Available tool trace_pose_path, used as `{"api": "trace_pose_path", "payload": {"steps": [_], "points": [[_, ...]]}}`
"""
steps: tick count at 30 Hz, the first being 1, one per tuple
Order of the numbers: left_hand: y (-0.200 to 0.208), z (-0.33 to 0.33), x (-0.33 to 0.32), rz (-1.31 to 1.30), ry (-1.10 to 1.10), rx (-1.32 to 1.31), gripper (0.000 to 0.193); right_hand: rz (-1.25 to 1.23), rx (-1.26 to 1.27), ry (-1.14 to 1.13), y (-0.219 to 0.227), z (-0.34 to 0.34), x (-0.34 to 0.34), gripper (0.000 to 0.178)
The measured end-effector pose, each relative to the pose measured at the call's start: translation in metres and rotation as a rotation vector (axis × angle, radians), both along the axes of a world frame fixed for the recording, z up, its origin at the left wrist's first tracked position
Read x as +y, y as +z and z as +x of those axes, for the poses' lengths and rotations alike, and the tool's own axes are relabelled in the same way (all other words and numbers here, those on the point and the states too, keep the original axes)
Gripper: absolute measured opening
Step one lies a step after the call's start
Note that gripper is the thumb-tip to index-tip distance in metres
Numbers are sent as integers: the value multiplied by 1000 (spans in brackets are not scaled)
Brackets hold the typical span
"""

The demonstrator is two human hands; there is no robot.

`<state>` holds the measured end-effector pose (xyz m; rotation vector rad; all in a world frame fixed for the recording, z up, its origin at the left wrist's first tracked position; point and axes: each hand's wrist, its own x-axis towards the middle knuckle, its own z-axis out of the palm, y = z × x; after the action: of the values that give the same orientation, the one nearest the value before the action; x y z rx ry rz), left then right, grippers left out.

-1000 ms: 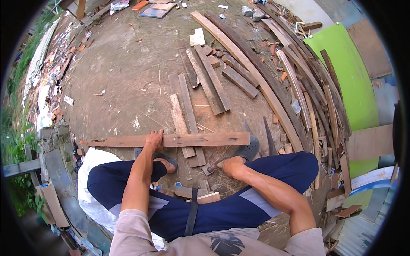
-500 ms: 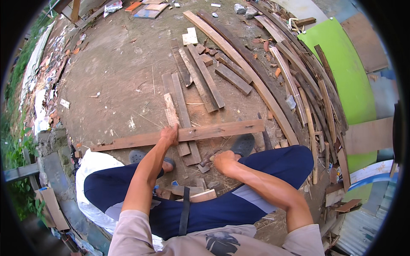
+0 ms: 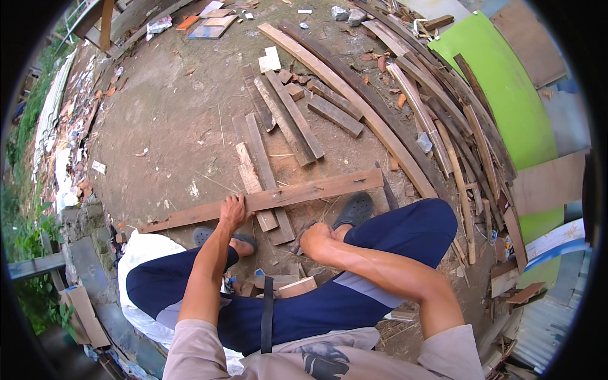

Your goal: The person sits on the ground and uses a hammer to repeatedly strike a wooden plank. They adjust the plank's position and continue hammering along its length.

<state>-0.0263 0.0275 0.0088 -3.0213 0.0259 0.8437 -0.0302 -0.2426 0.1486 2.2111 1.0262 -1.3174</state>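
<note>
A long brown plank (image 3: 316, 190) lies crosswise before me over two shorter boards. My left hand (image 3: 235, 212) presses on the plank left of its middle, fingers bent over its far edge. Beneath it run a rough pale board (image 3: 247, 166) and a darker narrow board (image 3: 261, 149). Small dark spots, perhaps nails, show on the plank's face. My right hand (image 3: 316, 240) is closed in a fist near my right foot, just on the near side of the plank. A dark, blurred piece (image 3: 303, 238) pokes out beside that fist; its kind is unclear.
Several short beams (image 3: 285, 120) lie beyond the plank. Long timbers (image 3: 361, 104) and a heap of wood (image 3: 468, 152) curve along the right, by a green sheet (image 3: 500, 82). A white sack (image 3: 142, 253) is at my left knee, with wood offcuts (image 3: 297, 287) between my legs.
The view has shifted slightly. My left hand still rests on the plank, its fingers now further over the far edge. My right fist has turned and stays low by the right foot.
</note>
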Motion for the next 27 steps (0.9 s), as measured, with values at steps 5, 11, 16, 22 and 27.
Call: {"api": "trace_pose_path", "payload": {"steps": [5,11,16,22,27], "points": [[-3,-3,-5,56,-67,-20,96,22,4,-49,14,1,-3,28],[-3,-6,-7,60,-10,46,104,59,9,-81,19,3,-3,27],[-6,-7,-18,40,195,152,122,102,19,-148,24,22,-15,26],[-19,-1,-34,-279,627,253,141,116,62,-363,55,62,-71,41],[-23,1,-30,-302,647,330,136,191,-132,-677,70,71,-96,41]]}}
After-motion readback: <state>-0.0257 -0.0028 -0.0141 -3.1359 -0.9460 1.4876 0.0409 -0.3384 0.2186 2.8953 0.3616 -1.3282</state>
